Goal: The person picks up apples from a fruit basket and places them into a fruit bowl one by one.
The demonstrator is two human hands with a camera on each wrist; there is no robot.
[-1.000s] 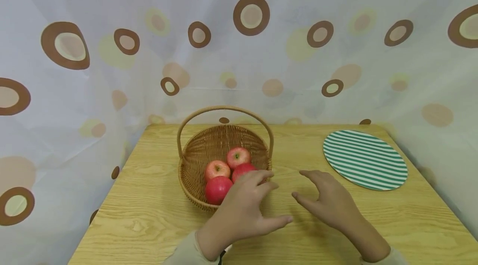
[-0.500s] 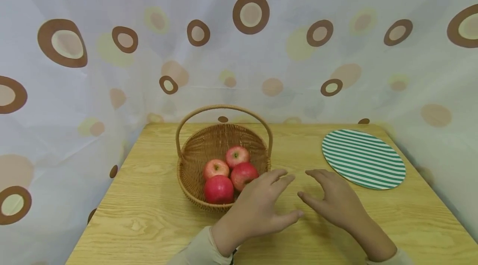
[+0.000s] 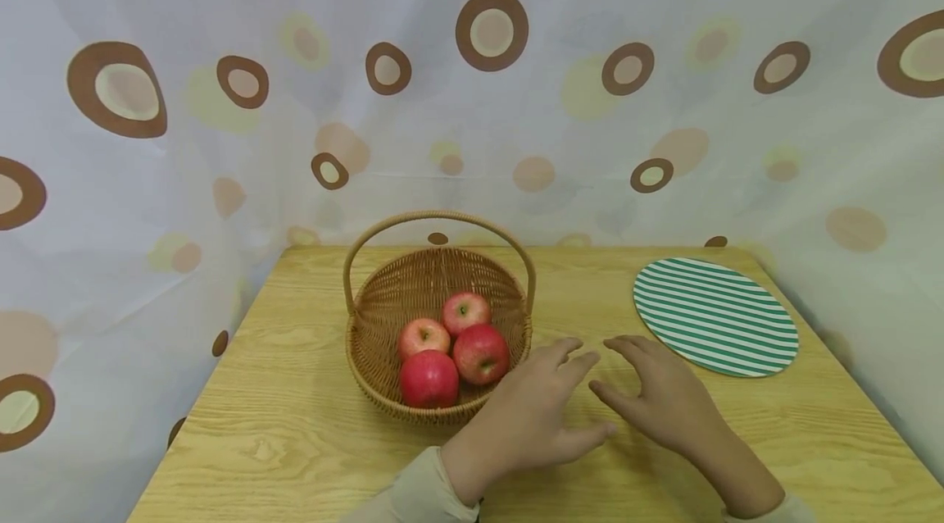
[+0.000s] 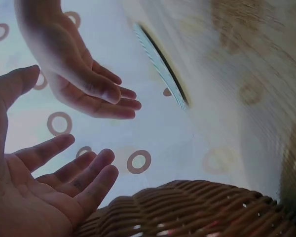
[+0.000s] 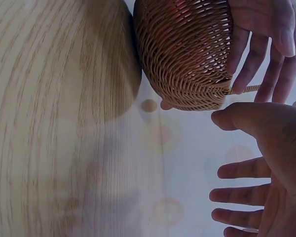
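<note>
A brown wicker basket [image 3: 401, 289] with an arched handle stands on the table, several red apples [image 3: 430, 379] lying inside it. My left hand [image 3: 527, 416] is held over the basket's front right side, fingers spread and nothing in them. To its right my right hand [image 3: 664, 396] hovers above the table, palm turned toward the left one, also holding nothing. In the left wrist view the left fingers [image 4: 89, 177] extend beside the basket's weave [image 4: 197, 210]. The right wrist view shows the right thumb and fingers [image 5: 241, 195] apart, with the basket [image 5: 187, 54] beyond.
A round green-and-white striped placemat [image 3: 715, 318] lies at the right rear of the wooden table [image 3: 280, 416]. A pale curtain [image 3: 546, 121] with brown rings surrounds the table at the back and sides.
My left hand has moved right, off the front of the apples, so more of the right-hand apple shows. The right hand has shifted slightly right. The basket, apples and placemat stay put.
</note>
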